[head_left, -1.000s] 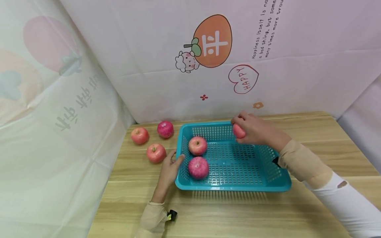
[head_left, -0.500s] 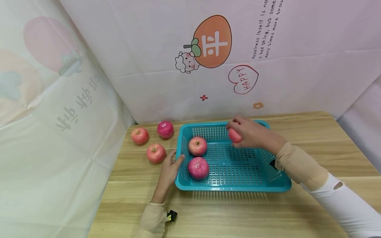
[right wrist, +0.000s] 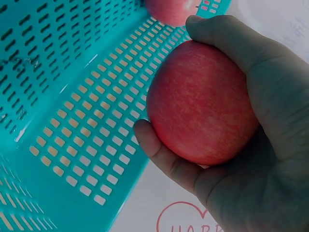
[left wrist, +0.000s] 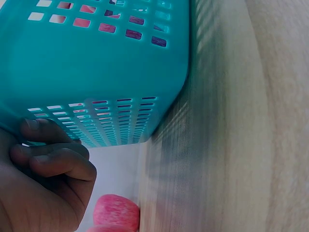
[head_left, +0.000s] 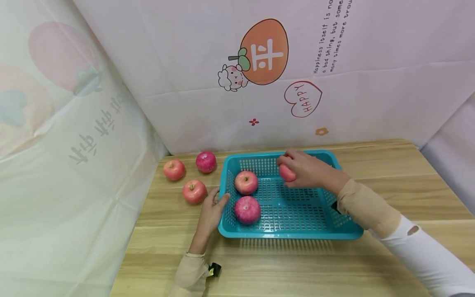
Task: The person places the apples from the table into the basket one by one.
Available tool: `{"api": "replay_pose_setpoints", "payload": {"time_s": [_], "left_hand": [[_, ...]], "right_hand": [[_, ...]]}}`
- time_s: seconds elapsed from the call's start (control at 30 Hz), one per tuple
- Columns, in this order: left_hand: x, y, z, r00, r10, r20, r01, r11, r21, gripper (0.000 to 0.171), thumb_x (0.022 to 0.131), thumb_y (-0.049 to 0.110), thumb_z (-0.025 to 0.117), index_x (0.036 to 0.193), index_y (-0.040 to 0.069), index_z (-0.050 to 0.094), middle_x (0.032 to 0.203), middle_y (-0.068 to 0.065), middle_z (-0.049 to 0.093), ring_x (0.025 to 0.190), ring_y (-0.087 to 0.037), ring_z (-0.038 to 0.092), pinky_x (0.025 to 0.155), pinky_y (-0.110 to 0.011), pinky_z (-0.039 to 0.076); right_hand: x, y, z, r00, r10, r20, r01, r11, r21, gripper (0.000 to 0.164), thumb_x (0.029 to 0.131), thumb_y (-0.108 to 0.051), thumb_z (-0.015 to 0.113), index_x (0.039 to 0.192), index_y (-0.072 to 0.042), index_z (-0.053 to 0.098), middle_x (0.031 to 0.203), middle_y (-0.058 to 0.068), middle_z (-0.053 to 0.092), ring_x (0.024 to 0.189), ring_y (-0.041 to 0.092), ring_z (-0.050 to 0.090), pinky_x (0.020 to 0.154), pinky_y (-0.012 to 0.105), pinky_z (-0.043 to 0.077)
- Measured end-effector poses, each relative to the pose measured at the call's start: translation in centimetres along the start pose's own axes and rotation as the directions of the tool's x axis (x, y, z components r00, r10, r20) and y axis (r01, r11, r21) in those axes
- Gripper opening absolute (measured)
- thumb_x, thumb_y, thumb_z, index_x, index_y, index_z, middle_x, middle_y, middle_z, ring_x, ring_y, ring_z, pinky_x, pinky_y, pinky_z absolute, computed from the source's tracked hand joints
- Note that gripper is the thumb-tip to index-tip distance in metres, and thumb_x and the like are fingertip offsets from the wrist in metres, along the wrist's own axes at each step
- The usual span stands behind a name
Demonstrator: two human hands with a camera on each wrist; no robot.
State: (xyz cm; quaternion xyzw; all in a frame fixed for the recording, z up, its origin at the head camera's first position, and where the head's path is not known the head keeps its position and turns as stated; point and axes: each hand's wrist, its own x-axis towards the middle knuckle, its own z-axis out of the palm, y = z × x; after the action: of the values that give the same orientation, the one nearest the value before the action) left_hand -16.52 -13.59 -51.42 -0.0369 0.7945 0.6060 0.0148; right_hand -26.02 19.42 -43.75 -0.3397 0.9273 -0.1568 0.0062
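Note:
A teal perforated plastic basket (head_left: 289, 236) stands on the wooden table. My right hand (head_left: 308, 170) grips a red apple (head_left: 287, 173) over the back part of the basket; the right wrist view shows thumb and fingers round this apple (right wrist: 203, 104). At the basket's left end, my left hand (head_left: 210, 212) holds the rim, thumb on the inner side. In the left wrist view the curled fingers of the left hand (left wrist: 53, 179) lie against the outer wall. Inside the basket, one apple (head_left: 246, 182) and a darker pink apple (head_left: 247, 210) sit along the left side.
Left of the basket, three apples rest on the table (head_left: 167, 231): a red one (head_left: 174, 170), a deep pink one (head_left: 205, 161) and another red one (head_left: 194, 191) close to the left hand. A printed white cloth (head_left: 193, 103) hangs behind the table, with another at the left.
My right hand has moved left and slightly toward the front, over the basket, with the apple in its grip. The left hand stays on the rim, and the other apples have not moved.

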Motion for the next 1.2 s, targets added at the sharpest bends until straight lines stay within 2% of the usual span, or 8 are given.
{"api": "replay_pose_setpoints", "payload": {"time_s": [0.2, 0.4, 0.57, 0.8, 0.97, 1.07, 1.2], "left_hand": [[0.1, -0.3, 0.0, 1.0, 0.0, -0.002, 0.0, 1.0, 0.011, 0.043, 0.109, 0.031, 0.059, 0.146, 0.009, 0.057, 0.086, -0.021, 0.076, 0.081, -0.031, 0.081, 0.071, -0.042, 0.067], [0.2, -0.3, 0.1, 1.0, 0.0, -0.003, 0.0, 1.0, 0.02, 0.043, 0.109, 0.032, 0.06, 0.146, 0.01, 0.058, 0.081, -0.018, 0.073, 0.078, -0.028, 0.08, 0.071, -0.04, 0.066], [0.2, -0.1, 0.0, 1.0, 0.011, -0.005, -0.011, 1.0, 0.014, 0.043, 0.109, 0.031, 0.061, 0.146, 0.008, 0.058, 0.081, -0.022, 0.073, 0.078, -0.031, 0.079, 0.07, -0.041, 0.066], [0.2, -0.1, 0.1, 1.0, 0.007, -0.008, -0.007, 1.0, 0.007, 0.043, 0.109, 0.03, 0.061, 0.145, 0.008, 0.059, 0.081, -0.022, 0.073, 0.077, -0.032, 0.08, 0.069, -0.04, 0.066], [0.2, -0.1, 0.1, 1.0, 0.014, -0.013, -0.014, 1.0, 0.009, 0.041, 0.109, 0.028, 0.061, 0.143, 0.007, 0.06, 0.079, -0.022, 0.073, 0.075, -0.031, 0.079, 0.067, -0.039, 0.066], [0.2, -0.2, 0.1, 1.0, 0.015, -0.012, -0.014, 1.0, 0.012, 0.04, 0.109, 0.027, 0.06, 0.143, 0.007, 0.059, 0.08, -0.022, 0.074, 0.076, -0.032, 0.08, 0.068, -0.04, 0.066], [0.1, -0.2, 0.1, 1.0, 0.013, -0.013, -0.013, 1.0, 0.013, 0.041, 0.109, 0.027, 0.06, 0.144, 0.006, 0.059, 0.079, -0.021, 0.073, 0.075, -0.03, 0.079, 0.067, -0.039, 0.066]], "right_hand": [[0.4, -0.2, 0.8, 1.0, -0.011, 0.021, 0.011, 1.0, -0.003, 0.056, 0.082, -0.029, 0.092, 0.129, -0.021, 0.063, 0.125, 0.008, 0.058, 0.104, 0.027, 0.06, 0.073, 0.036, 0.059], [1.1, -0.6, 1.5, 0.998, -0.025, 0.05, 0.027, 0.999, -0.02, 0.056, 0.081, -0.028, 0.092, 0.128, -0.02, 0.063, 0.125, 0.009, 0.058, 0.106, 0.028, 0.06, 0.076, 0.04, 0.061], [1.6, -1.0, 2.1, 0.996, -0.018, 0.088, 0.023, 0.999, -0.046, 0.056, 0.082, -0.029, 0.092, 0.13, -0.022, 0.062, 0.125, 0.007, 0.058, 0.108, 0.027, 0.059, 0.077, 0.04, 0.06], [2.2, -1.5, 3.0, 0.992, -0.004, 0.123, 0.016, 0.996, -0.089, 0.061, 0.083, -0.034, 0.091, 0.135, -0.024, 0.061, 0.13, 0.007, 0.058, 0.117, 0.032, 0.06, 0.087, 0.047, 0.062], [2.6, -1.7, 3.6, 0.991, -0.028, 0.129, 0.043, 0.993, -0.113, 0.064, 0.083, -0.036, 0.092, 0.136, -0.024, 0.059, 0.132, 0.009, 0.057, 0.121, 0.038, 0.062, 0.091, 0.053, 0.062], [2.8, -1.7, 3.9, 0.99, -0.038, 0.134, 0.052, 0.993, -0.109, 0.066, 0.082, -0.036, 0.092, 0.138, -0.023, 0.059, 0.132, 0.011, 0.057, 0.122, 0.041, 0.063, 0.095, 0.055, 0.06], [3.1, -1.7, 4.3, 0.989, -0.032, 0.144, 0.046, 0.995, -0.091, 0.067, 0.084, -0.035, 0.091, 0.141, -0.021, 0.059, 0.141, 0.015, 0.057, 0.132, 0.049, 0.059, 0.103, 0.063, 0.056]]}}
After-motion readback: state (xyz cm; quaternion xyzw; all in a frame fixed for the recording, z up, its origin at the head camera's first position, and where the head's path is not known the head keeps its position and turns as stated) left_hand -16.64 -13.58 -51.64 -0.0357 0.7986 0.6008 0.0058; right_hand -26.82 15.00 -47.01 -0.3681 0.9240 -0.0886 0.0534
